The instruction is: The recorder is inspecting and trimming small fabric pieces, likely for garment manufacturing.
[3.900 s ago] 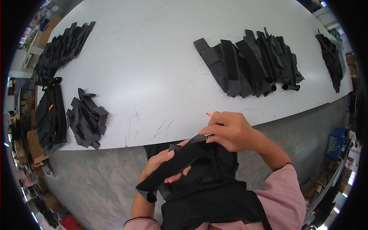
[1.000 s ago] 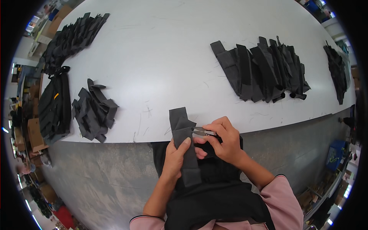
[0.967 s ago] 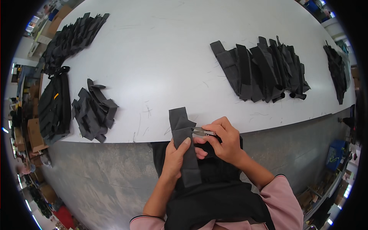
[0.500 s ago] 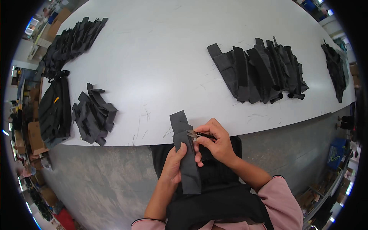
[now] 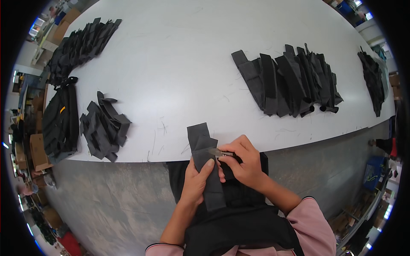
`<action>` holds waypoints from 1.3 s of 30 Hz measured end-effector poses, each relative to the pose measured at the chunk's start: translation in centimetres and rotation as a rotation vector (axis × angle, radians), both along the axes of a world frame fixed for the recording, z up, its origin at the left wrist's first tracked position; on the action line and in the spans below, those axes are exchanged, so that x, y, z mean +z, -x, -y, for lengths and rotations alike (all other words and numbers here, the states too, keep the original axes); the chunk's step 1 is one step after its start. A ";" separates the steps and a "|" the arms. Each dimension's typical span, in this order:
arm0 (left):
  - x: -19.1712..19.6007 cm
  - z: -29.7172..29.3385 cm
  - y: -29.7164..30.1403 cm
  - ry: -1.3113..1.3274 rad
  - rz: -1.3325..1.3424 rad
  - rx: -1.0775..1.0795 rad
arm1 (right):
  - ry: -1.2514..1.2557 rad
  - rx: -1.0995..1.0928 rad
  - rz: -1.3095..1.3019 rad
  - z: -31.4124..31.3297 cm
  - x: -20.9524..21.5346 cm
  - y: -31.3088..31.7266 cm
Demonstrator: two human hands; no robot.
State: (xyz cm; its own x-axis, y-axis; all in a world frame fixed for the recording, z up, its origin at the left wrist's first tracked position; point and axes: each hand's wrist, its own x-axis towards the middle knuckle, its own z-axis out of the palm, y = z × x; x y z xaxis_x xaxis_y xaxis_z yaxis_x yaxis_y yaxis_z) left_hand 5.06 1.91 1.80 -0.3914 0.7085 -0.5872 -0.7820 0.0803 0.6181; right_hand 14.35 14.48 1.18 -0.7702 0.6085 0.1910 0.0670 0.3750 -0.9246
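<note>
My left hand (image 5: pixel 198 181) is closed round a dark grey fabric strip (image 5: pixel 209 181), its thumb pressed on the front and its fingers behind. The strip's upper end lies over the table's near edge, with a folded flap sticking out on the right side. In my right hand (image 5: pixel 245 164) is a pair of thread snips (image 5: pixel 224 153), pinched between thumb and fingers. Their blades point left and touch or overlap the strip's right edge just below the flap. Whether they cut a thread is too small to see.
On the white table (image 5: pixel 171 77) lie a row of dark fabric pieces (image 5: pixel 294 83) at right, a loose heap (image 5: pixel 104 128) at left, and another pile (image 5: pixel 83 49) beyond. A black backpack (image 5: pixel 62 121) rests at the left edge. A dark fabric bundle (image 5: pixel 373 81) lies far right.
My left thumb has moved right across the strip, and the strip's lower end has shifted up slightly. My right hand has turned a little, with the snips slightly lower along the edge.
</note>
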 end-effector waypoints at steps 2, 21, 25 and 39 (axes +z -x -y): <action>0.4 -0.3 -0.1 0.027 -0.020 -0.003 | -0.156 0.010 0.061 -0.6 -0.2 0.3; 0.5 -0.2 0.1 0.099 -0.017 -0.046 | -0.431 -0.017 -0.017 -0.6 -0.3 -0.2; 0.7 -0.4 0.1 0.107 -0.033 -0.043 | -0.437 -0.004 0.061 -0.4 -0.6 -0.1; 0.0 -0.2 0.1 0.125 -0.012 -0.048 | -0.413 -0.057 0.048 -0.4 -1.1 -0.7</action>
